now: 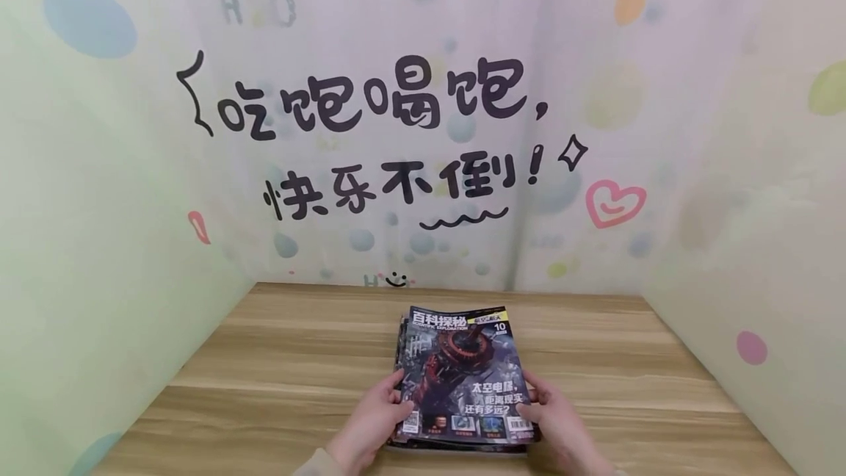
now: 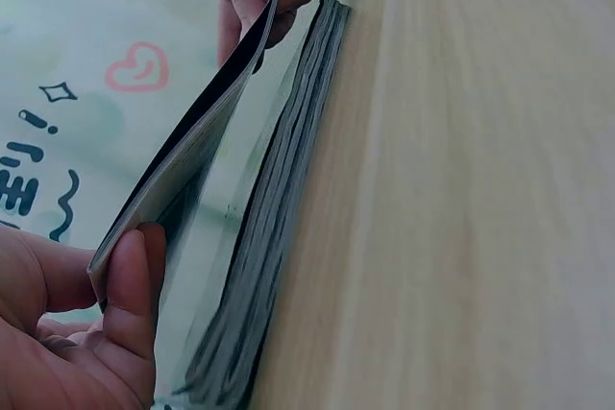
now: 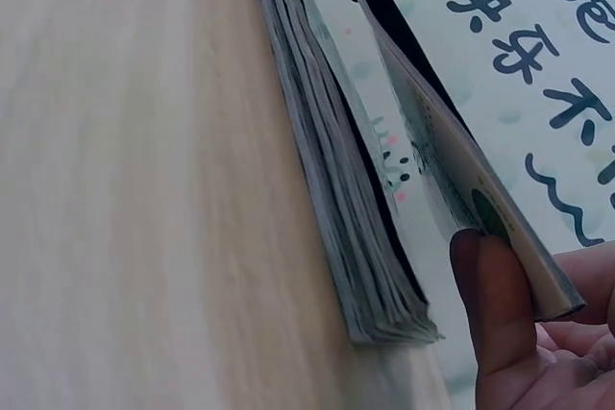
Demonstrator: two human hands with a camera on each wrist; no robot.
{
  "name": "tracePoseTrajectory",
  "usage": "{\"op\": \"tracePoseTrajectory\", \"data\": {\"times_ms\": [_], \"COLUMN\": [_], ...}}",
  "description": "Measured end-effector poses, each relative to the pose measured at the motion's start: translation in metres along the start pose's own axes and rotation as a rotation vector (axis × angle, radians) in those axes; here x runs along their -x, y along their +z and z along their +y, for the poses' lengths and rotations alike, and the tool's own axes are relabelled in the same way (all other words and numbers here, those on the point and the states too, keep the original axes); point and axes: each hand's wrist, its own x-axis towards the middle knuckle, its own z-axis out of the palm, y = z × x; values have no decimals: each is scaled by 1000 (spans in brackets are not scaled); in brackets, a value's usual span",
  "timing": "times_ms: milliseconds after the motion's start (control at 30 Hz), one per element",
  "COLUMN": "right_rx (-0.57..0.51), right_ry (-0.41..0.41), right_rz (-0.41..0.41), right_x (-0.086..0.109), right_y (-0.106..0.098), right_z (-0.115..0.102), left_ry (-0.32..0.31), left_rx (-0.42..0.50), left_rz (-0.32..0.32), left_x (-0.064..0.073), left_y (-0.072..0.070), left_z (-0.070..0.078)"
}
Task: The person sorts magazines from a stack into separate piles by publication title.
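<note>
A magazine (image 1: 463, 373) with a dark cover, white Chinese title and red ring-shaped picture is held level between both hands. My left hand (image 1: 375, 417) pinches its left edge, thumb on the cover and fingers beneath. On the opposite edge my right hand (image 1: 558, 417) grips it the same way. Below lies a stack of magazines (image 2: 279, 208) on the table, its page edges facing the wrist cameras. Both wrist views show a gap between the held magazine (image 3: 452, 141) and the stack, and the held one bows slightly downward in the middle.
The wood-grain table (image 1: 284, 358) extends to both sides of the stack. Behind it stands a pale curtain (image 1: 396, 241) with black Chinese lettering and coloured spots. Similar pale panels (image 1: 740, 241) close in the left and right sides.
</note>
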Motion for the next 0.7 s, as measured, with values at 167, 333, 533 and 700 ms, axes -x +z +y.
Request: {"op": "tracePoseTrajectory", "data": {"times_ms": [167, 333, 533, 700], "right_rx": [9, 10, 31, 3], "right_ry": [15, 19, 47, 62], "right_rz": [25, 52, 69, 35], "right_x": [-5, -8, -14, -15], "right_y": [-14, -27, -47, -64], "right_z": [1, 3, 5, 5], "left_ry": [19, 12, -11, -36], "left_rx": [27, 63, 4, -9], "left_rz": [-14, -25, 16, 19], "left_x": [-8, -15, -25, -33], "left_y": [13, 27, 45, 60], "left_z": [5, 9, 13, 16]}}
